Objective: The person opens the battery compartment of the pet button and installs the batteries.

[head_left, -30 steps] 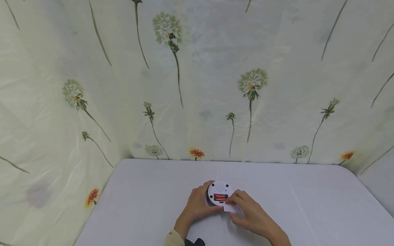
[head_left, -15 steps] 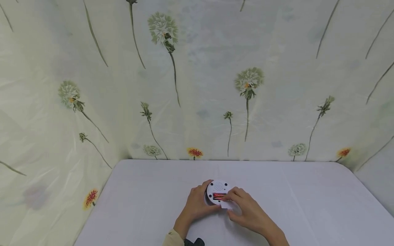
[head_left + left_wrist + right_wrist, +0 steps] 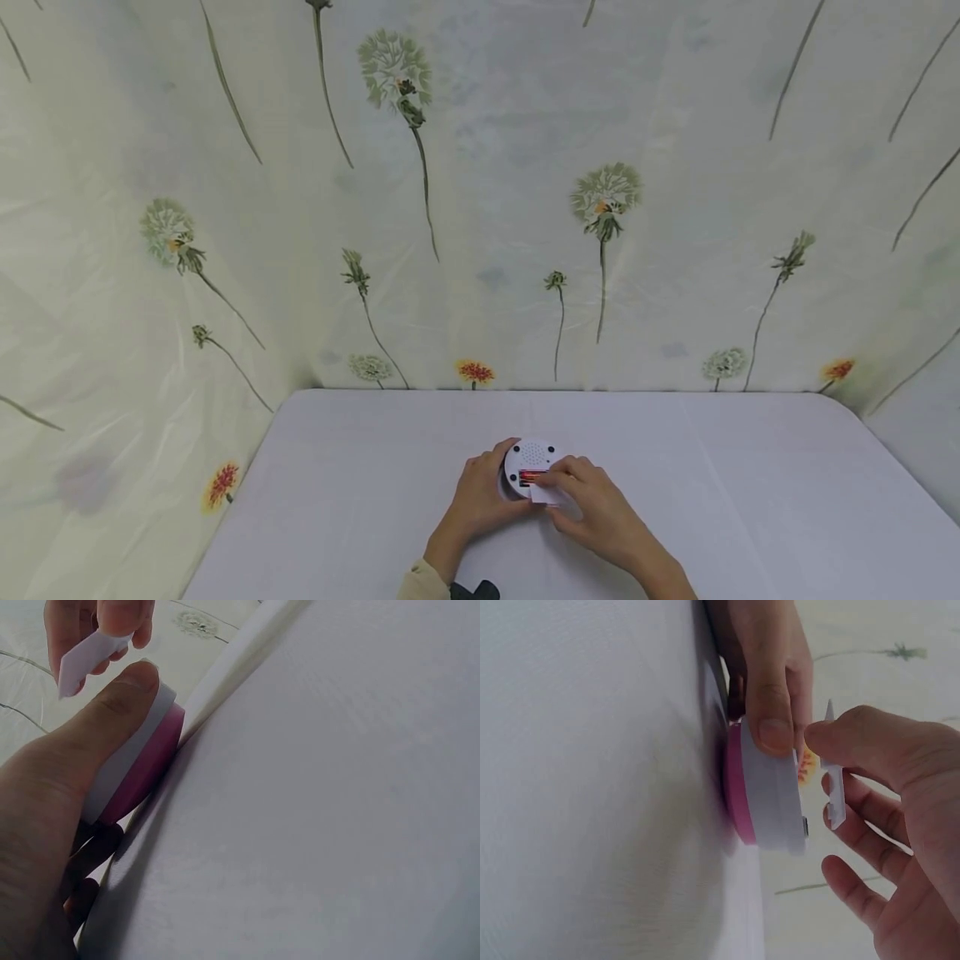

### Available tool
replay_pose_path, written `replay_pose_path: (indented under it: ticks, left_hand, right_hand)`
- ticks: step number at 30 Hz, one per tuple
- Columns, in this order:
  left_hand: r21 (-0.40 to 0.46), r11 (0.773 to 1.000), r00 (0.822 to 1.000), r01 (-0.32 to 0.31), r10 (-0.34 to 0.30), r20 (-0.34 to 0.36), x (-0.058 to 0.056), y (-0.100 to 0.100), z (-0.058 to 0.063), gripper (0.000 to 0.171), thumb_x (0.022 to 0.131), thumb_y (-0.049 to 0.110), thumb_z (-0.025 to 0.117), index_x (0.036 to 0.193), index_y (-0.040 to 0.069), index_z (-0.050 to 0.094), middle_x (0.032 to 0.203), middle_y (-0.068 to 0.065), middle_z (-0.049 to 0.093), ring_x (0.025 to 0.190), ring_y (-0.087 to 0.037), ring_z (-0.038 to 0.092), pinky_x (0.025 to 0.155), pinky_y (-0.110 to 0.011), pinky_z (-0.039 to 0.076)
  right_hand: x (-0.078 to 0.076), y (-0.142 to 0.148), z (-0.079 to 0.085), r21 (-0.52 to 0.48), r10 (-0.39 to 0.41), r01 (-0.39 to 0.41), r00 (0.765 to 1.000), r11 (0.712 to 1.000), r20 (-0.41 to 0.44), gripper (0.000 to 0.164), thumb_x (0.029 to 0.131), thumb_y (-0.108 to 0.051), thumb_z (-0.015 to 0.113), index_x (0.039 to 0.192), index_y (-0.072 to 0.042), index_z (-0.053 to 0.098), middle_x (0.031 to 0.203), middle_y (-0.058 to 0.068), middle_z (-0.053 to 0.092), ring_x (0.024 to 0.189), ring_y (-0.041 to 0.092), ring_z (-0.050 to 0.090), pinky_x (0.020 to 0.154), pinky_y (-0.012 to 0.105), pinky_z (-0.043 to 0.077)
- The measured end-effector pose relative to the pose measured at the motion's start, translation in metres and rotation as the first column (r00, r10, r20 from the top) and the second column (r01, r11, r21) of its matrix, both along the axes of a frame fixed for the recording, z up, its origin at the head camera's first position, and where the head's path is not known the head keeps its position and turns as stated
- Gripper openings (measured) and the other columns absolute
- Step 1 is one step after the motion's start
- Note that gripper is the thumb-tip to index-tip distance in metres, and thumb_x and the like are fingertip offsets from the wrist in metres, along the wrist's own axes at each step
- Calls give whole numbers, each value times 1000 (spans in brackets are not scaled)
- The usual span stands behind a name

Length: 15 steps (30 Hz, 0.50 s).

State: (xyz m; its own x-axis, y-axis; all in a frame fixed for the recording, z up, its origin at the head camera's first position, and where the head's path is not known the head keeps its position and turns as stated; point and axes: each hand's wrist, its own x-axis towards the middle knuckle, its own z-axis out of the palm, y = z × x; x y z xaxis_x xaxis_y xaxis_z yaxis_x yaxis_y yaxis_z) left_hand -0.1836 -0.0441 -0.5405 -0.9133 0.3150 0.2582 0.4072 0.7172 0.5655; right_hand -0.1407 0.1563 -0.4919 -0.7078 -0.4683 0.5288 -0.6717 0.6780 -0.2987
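A round device (image 3: 534, 452), white with a pink lower part (image 3: 739, 787), lies bottom up on the table, showing speaker holes and small black feet. Red batteries (image 3: 528, 477) sit in its battery compartment, partly hidden by the right hand. My left hand (image 3: 480, 490) grips the device by its left side, the thumb along the near edge. Between thumb and fingers, my right hand (image 3: 600, 510) pinches a thin white battery cover (image 3: 835, 796). In the right wrist view the cover is held apart from the device, above its underside.
A white cloth covers the table (image 3: 712, 483). Behind it and to the left hangs a flower-printed curtain (image 3: 510, 208). A dark object (image 3: 476, 591) shows at the bottom edge, beside the left sleeve (image 3: 422, 582).
My right hand has moved slightly left with the battery cover, which now hides more of the batteries. My left hand and the device stay in place on the table.
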Motion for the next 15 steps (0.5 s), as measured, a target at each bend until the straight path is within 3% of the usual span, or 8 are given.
replay_pose_path:
  ticks: [6,15]
  left_hand:
    - [-10,1000,999,2,-3,-32,-2,0,-3,89,67,60,75,140,23,40,120,2,63,104,-11,59,96,-34,40]
    - [6,1000,1000,5,-5,0,-1,-1,-1,91,66,60,76,141,24,39,124,3,62,107,-11,58,97,-35,39]
  right_hand:
    - [-2,-3,-3,7,-12,13,999,1000,-35,41,68,-19,83,107,-22,69,100,-14,57,93,3,49,76,27,43]
    - [-5,-9,-6,12,-24,24,999,1000,-26,36,69,-21,83,101,-25,68,99,-15,60,93,3,50,76,28,43]
